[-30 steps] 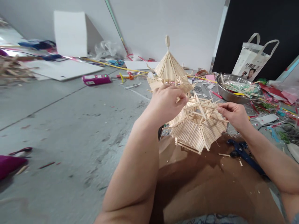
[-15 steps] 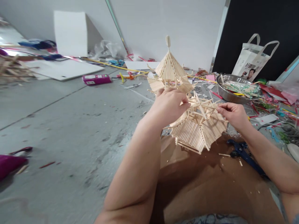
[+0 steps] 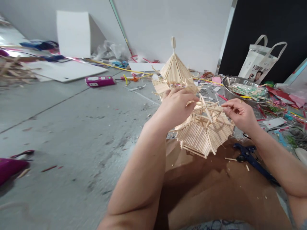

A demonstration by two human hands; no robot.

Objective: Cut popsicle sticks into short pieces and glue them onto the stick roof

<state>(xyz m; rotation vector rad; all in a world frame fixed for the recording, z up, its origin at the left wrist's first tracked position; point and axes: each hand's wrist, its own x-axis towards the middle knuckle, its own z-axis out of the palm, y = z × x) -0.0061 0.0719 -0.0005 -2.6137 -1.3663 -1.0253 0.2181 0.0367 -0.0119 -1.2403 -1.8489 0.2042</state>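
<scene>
A hexagonal roof section (image 3: 202, 134) made of thin wooden sticks hangs just above a brown cardboard sheet (image 3: 216, 188). My left hand (image 3: 177, 107) grips its upper left frame with curled fingers. At the frame's upper right edge my right hand (image 3: 240, 113) pinches the sticks with fingertips together. Behind them a finished pointed stick roof (image 3: 175, 68) stands on the floor.
A metal bowl (image 3: 230, 92) with sticks sits at the right, before a white tote bag (image 3: 260, 62). Blue-handled pliers (image 3: 250, 158) lie by the cardboard. A pink box (image 3: 99, 81), white boards (image 3: 64, 70) and coloured scraps litter the grey floor (image 3: 72, 127).
My right hand has lifted slightly and its fingers moved up along the frame's edge. My left hand shifted a little right on the roof section.
</scene>
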